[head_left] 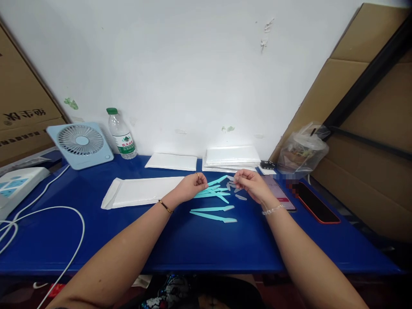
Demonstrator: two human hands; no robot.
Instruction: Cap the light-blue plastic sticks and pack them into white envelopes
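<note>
My left hand (190,187) pinches a teal eyebrow razor (218,180) by its handle, with the blade end pointing right. Facing it, my right hand (252,184) has its fingers closed on a small clear blade cap (230,177) at the razor's tip; whether the cap is on the blade I cannot tell. Under the hands lies a loose pile of teal razors (222,195). Several clear caps (241,197) are scattered beside my right fingers. Nearer to me, two razors with pale caps on their ends (212,210) lie side by side on the blue table (180,249).
A white padded envelope (138,191) lies left of the pile; more envelopes (233,155) are stacked by the wall. At left stand a fan (82,143), a water bottle (124,137) and a power strip (19,184) with cables. Phones (317,204) and a bagged container (301,150) are at right.
</note>
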